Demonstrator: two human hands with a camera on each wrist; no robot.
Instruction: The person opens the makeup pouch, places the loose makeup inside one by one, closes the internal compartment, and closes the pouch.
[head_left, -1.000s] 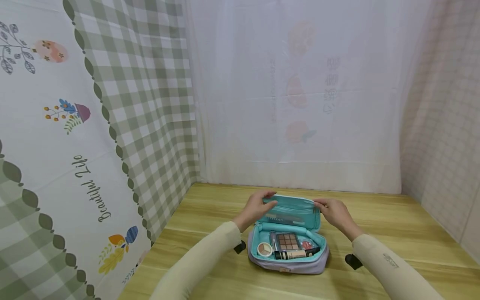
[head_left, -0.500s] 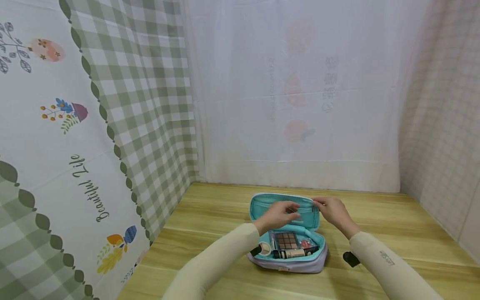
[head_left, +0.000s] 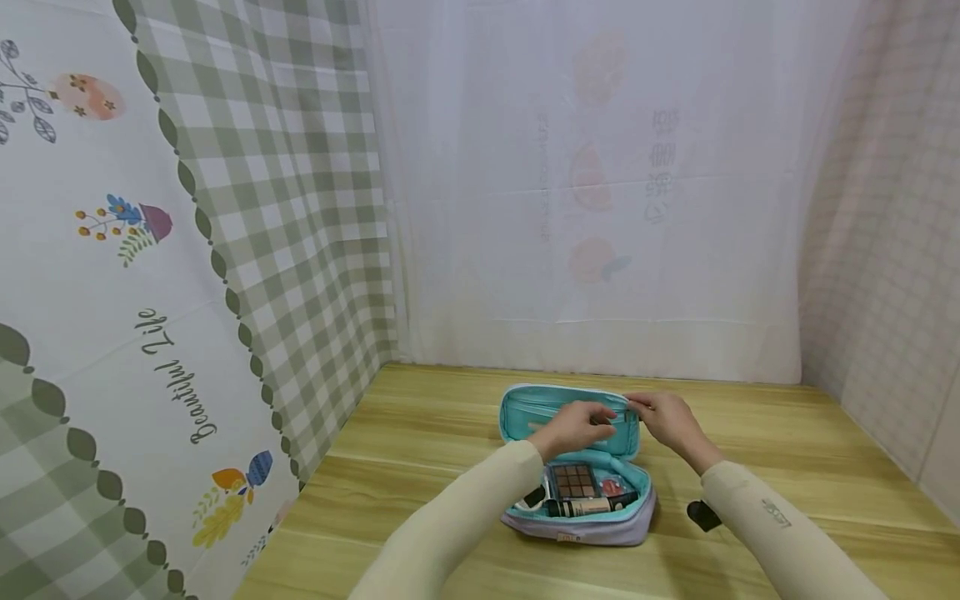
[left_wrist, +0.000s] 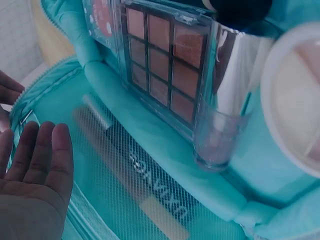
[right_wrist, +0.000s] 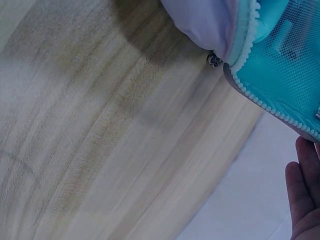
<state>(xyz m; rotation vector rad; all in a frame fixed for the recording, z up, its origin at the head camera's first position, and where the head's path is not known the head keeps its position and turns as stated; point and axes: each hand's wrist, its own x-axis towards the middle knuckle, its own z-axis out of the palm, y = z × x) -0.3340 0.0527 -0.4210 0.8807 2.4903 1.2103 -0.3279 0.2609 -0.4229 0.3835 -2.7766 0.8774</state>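
Note:
A lavender makeup bag (head_left: 630, 531) with teal lining lies unzipped, its lid (head_left: 517, 412) raised at the back. My right hand (head_left: 673, 427) pinches the lid's right top corner; its fingers also show at that zip edge in the right wrist view. In front of the lid's inner side is my left hand (head_left: 576, 428), fingers loosely extended beside the mesh pocket (left_wrist: 90, 185) and holding nothing. Behind the mesh lies a slim stick (left_wrist: 127, 175) with lettering and a pale end. The bag holds an eyeshadow palette (left_wrist: 159, 60), a silver-capped clear tube (left_wrist: 225, 100), a round compact (left_wrist: 300, 100) and a black-ended beige tube (head_left: 588, 507).
A wood-grain table (head_left: 420, 417) carries the bag. A white cloth (head_left: 480, 250) hangs behind, and a green checked cloth (head_left: 300, 167) hangs at the left. A small reddish packet (head_left: 612, 487) sits at the bag's right.
My left hand has moved right, from the lid's left top edge to in front of its inner side near the right corner. My right hand stays at the corner, and the lid remains raised.

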